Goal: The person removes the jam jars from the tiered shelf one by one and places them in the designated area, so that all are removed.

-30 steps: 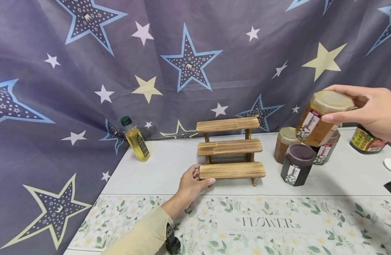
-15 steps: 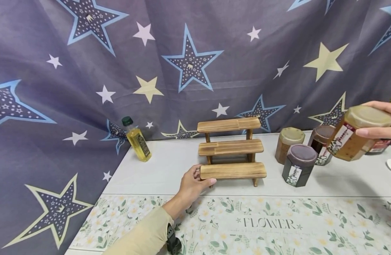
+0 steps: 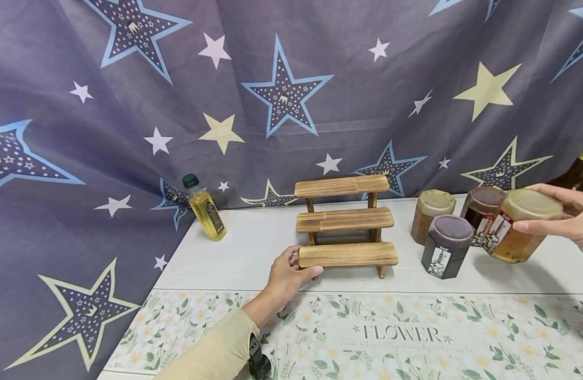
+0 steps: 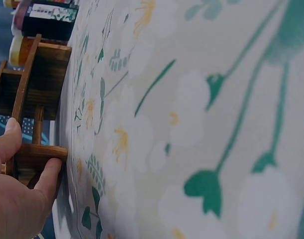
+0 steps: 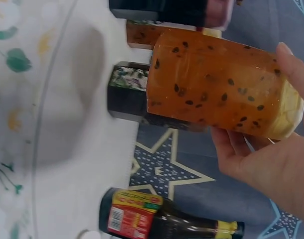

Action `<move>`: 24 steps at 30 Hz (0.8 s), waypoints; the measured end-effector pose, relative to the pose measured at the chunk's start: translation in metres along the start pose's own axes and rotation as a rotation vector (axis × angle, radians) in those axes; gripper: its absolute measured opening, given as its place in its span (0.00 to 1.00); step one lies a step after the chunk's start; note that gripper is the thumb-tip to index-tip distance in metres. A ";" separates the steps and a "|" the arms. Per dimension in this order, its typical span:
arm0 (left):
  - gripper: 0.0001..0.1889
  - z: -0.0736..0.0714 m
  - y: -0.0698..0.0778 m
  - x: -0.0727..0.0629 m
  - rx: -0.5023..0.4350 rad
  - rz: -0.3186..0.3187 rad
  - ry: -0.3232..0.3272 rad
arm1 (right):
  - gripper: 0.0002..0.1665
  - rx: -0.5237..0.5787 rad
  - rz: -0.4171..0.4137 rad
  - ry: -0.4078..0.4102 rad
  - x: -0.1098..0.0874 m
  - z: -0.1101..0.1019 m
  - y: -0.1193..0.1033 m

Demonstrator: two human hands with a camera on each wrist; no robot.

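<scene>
A small three-tier wooden step shelf [image 3: 345, 220] stands on the table; my left hand [image 3: 283, 278] grips the left end of its lowest step, fingers and thumb around the end board [image 4: 40, 153]. My right hand [image 3: 576, 215] holds a hexagonal jar [image 3: 528, 227] of amber preserve by its pale lid end, above the table and slightly tilted. In the right wrist view dark seeds show through the amber jar [image 5: 216, 84]. Beside it stand a dark purple jar [image 3: 445, 248], a brown jar [image 3: 431, 216] with a pale lid, and a dark jar [image 3: 478, 214] partly behind the held one.
An oil bottle [image 3: 207, 214] with a green cap stands at the left back. At the far right is a dark sauce bottle [image 5: 142, 216] with a red and yellow label. A star-patterned curtain [image 3: 282, 95] hangs behind the table, and a flowered mat [image 3: 395, 332] covers its front.
The amber jar in my right hand first moves right and down, then lower and back left beside the other jars. My left hand keeps its grip on the step shelf.
</scene>
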State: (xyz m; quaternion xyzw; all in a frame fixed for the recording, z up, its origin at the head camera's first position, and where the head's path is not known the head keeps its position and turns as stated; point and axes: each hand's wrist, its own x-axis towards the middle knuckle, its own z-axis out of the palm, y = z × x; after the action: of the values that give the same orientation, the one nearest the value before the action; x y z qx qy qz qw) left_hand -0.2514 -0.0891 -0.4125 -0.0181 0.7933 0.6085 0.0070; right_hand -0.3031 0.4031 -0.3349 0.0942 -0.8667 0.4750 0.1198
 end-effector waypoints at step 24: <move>0.41 0.000 0.001 0.000 0.008 -0.007 -0.005 | 0.57 -0.108 0.143 -0.078 -0.028 0.031 0.033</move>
State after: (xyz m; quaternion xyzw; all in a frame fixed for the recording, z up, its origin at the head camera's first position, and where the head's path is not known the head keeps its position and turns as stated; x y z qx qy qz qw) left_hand -0.2510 -0.0891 -0.4112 -0.0192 0.7956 0.6055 0.0113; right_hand -0.2892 0.3961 -0.3860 0.0441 -0.8996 0.4307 0.0567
